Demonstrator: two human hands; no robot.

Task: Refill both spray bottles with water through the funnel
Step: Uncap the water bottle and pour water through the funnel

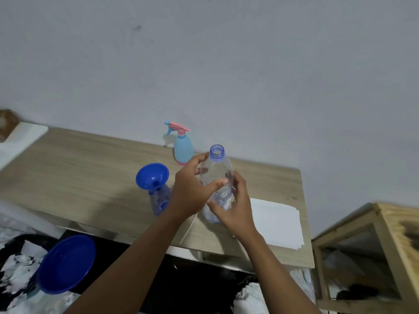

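Both hands clamped on the bottle (215, 172), held just above the surface (79, 166), near-upright with the neck leaning slightly far. Cap off, blue threaded mouth open at the top. Left hand (192, 192) wraps the upper-middle body, thumb across the near face, fingers visible through the plastic on the far side. Right hand (237, 210) grips lower down and on the right, fingertips curled round the side. Hands are close together, almost touching at the bottle. Water level inside: can't tell, the plastic is clear and crinkled low down.

Funnel (152, 175), blue, sits in the neck of the clear sprayer (159, 201) just left of the left hand, bowl tilted toward the near left. That sprayer stands upright on the surface; no spray head on it.

Blue sprayer (183, 149) stands further back against the wall (226, 64), pink trigger head fitted, nozzle pointing left. Partly hidden by the left fingers at its base.

Paper (276, 223) – a white stack – lies flat on the surface at right, under the right wrist. Blue dish (65, 264) sits off the surface, near left. Wooden crate (385, 225) at far right.
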